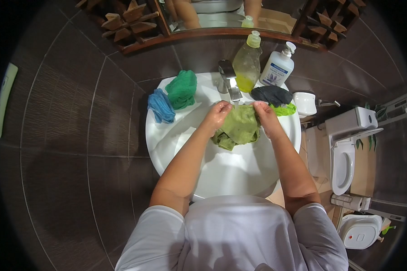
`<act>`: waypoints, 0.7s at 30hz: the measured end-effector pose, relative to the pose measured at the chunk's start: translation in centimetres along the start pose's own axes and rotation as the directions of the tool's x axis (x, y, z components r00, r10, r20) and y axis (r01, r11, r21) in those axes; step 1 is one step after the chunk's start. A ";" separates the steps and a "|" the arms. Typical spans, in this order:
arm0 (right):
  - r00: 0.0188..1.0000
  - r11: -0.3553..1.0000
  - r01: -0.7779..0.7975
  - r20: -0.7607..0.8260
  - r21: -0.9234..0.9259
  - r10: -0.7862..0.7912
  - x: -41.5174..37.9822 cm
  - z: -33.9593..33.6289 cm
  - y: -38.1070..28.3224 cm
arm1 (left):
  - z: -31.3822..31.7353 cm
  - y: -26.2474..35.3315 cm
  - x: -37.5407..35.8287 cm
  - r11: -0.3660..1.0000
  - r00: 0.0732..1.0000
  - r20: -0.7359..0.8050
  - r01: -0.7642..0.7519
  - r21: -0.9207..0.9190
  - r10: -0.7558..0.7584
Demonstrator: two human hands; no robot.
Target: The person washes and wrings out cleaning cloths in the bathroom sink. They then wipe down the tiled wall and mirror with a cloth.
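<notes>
An olive-green wet cloth point(237, 126) hangs spread between my two hands over the white sink point(167, 142), just below the chrome faucet point(230, 81). My left hand point(218, 116) pinches its upper left corner, with wet fingers. At the upper right corner, my right hand point(266, 116) grips the cloth between thumb and fingers. The lower part of the cloth bunches in folds toward the basin. Close to my right hand, a dark grey cloth point(271, 95) and a bright green cloth point(285, 109) lie on the sink's rim.
A green cloth point(183, 89) and a blue cloth point(161, 106) lie bunched on the left rim. Behind the faucet stand a dish soap bottle point(247, 65) and a hand soap pump bottle point(278, 67). A mirror point(212, 20) hangs above; a toilet point(343, 165) is to the right.
</notes>
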State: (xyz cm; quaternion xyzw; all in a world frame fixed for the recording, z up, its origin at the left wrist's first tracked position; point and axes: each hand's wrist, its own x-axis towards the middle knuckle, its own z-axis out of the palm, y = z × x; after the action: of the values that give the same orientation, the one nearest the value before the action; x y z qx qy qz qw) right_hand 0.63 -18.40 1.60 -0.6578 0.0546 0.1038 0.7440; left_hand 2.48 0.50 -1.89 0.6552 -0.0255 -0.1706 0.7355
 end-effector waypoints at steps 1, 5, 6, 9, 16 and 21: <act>0.999 1.000 0.011 0.045 -0.026 -0.010 -0.3 0.4 -0.2 | 0.0 0.0 -0.1 1.000 1.000 0.018 0.010 -0.029 -0.010; 0.994 1.000 -0.019 0.104 -0.005 0.020 -0.4 0.7 0.3 | -0.2 -0.4 0.0 0.997 0.998 -0.010 0.058 -0.054 -0.059; 0.994 1.000 -0.020 0.105 -0.005 0.020 -0.3 0.7 0.5 | -0.2 -1.4 0.4 0.998 0.999 -0.041 -0.033 0.044 0.035; 0.992 0.989 -0.104 0.087 0.106 0.095 0.1 1.1 1.2 | 0.0 -2.8 0.8 0.964 0.984 -0.016 -0.168 0.206 0.176; 0.989 0.988 -0.147 -0.024 0.050 0.148 0.3 2.5 1.4 | 1.8 0.1 -2.3 0.793 0.932 0.021 -0.319 0.519 0.361; 0.974 0.974 -0.225 -0.033 0.017 0.226 0.4 2.3 1.3 | 1.3 -1.1 -1.5 0.869 0.937 -0.067 -0.289 0.401 0.342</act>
State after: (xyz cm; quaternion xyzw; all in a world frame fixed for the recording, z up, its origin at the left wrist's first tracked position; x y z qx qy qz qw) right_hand 0.59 -15.94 0.54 -0.6440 0.1424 0.1760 0.7307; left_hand 0.52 -0.43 -2.46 0.7839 -0.1155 0.0054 0.6101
